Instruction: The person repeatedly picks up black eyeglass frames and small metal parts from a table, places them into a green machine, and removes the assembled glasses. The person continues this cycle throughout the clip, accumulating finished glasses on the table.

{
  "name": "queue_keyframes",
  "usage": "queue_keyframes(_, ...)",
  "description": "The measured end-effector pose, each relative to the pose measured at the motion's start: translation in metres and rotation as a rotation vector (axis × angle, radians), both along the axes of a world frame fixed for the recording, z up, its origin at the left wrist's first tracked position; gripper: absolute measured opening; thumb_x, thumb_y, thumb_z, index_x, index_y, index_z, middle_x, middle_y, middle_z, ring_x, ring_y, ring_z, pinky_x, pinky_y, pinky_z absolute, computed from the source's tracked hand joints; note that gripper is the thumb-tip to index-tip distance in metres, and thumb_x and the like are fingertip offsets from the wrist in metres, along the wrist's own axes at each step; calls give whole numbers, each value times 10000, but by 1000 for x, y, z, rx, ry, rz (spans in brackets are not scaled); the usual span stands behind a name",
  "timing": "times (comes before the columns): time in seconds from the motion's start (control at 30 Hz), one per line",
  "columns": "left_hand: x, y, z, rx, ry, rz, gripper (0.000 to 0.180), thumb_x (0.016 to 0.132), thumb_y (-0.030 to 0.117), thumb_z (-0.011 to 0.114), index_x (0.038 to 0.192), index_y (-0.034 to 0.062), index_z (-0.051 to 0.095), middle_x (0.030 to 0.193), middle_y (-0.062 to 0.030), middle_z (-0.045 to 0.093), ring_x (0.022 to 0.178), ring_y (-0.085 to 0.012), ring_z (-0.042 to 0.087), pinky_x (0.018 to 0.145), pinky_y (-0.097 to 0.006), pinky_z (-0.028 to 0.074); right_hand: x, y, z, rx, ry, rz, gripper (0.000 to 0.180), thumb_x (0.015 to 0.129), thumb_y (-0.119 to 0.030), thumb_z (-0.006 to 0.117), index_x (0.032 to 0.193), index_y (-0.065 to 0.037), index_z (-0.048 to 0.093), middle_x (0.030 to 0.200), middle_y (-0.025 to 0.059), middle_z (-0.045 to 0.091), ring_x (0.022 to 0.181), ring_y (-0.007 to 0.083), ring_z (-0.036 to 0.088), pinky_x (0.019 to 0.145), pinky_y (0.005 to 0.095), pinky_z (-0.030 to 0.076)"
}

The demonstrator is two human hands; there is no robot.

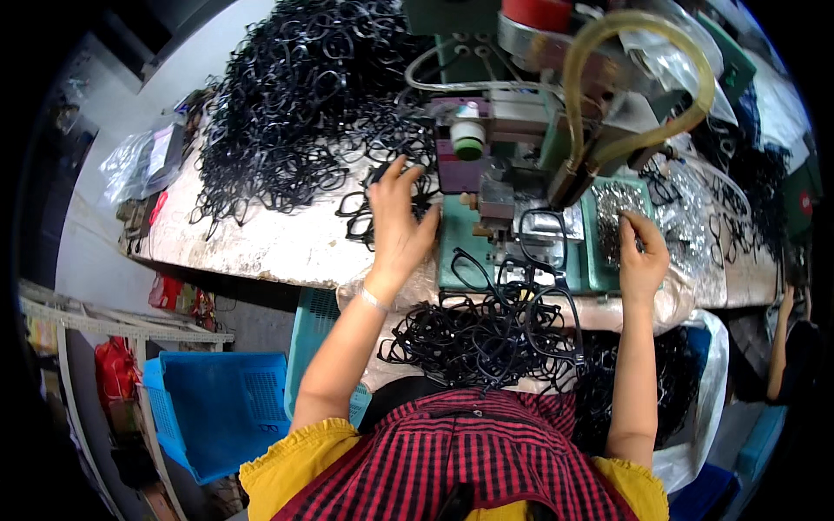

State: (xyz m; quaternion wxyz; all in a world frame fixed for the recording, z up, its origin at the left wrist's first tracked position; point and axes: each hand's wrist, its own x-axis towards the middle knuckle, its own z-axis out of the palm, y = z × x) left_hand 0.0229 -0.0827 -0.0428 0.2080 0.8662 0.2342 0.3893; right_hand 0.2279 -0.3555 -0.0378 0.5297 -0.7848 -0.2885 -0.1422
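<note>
My left hand (398,213) is open, its fingers spread over a few black eyeglass frames (354,208) at the table's middle, beside the machine. Whether its fingertips touch them I cannot tell. My right hand (643,259) is closed in a pinch at a green tray (599,276) of small silver metal parts (618,208). Anything between those fingertips is too small to make out. Between my hands stands a green bench machine (495,204) with a metal fixture, and a black eyeglass frame (565,227) rests at it. More frames (478,343) lie heaped before me, near my lap.
A large mound of black eyeglass frames (295,104) covers the far left of the table. A yellowish hose (695,61) loops above the machine. A blue crate (217,417) stands low on the left. At the right edge, another person's arm (779,347) shows.
</note>
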Motion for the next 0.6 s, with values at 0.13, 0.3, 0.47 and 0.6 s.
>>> queue_keyframes(0.13, 17, 34, -20, 55, 226, -78, 458, 659, 196, 852, 1045, 45, 657, 1417, -222, 468, 1194, -417, 445, 1027, -460, 382, -4, 17, 7, 28, 172, 42, 133, 882, -63, 699, 995, 2, 726, 935, 53, 696, 821, 115, 624, 773, 249, 489)
queue_keyframes(0.3, 35, 48, -20, 50, 263, -80, 308, 669, 176, 836, 895, 42, 676, 1340, -175, 544, 1129, -399, 481, 983, -452, 418, 1, 23, 5, 25, 201, 42, 154, 873, -54, 704, 1012, 12, 716, 895, 53, 708, 797, 104, 627, 738, 243, 492)
queue_keyframes(0.47, 30, 60, -32, 46, 179, -163, 286, 798, 234, 769, 962, 17, 682, 1259, -158, 604, 1069, -355, 507, 924, -418, 432, -4, 16, 3, 53, 238, 40, 168, 876, -54, 692, 1031, 1, 724, 948, 65, 721, 857, 124, 648, 798, 243, 493)
queue_keyframes(0.6, 7, 60, -19, -163, -153, -19, 297, 1006, 279, 569, 1082, 24, 699, 1194, -156, 664, 1122, -282, 585, 998, -374, 429, -18, -36, -10, -54, 107, -157, 175, 885, -43, 676, 1045, 11, 720, 1021, 78, 719, 952, 150, 648, 888, 274, 483)
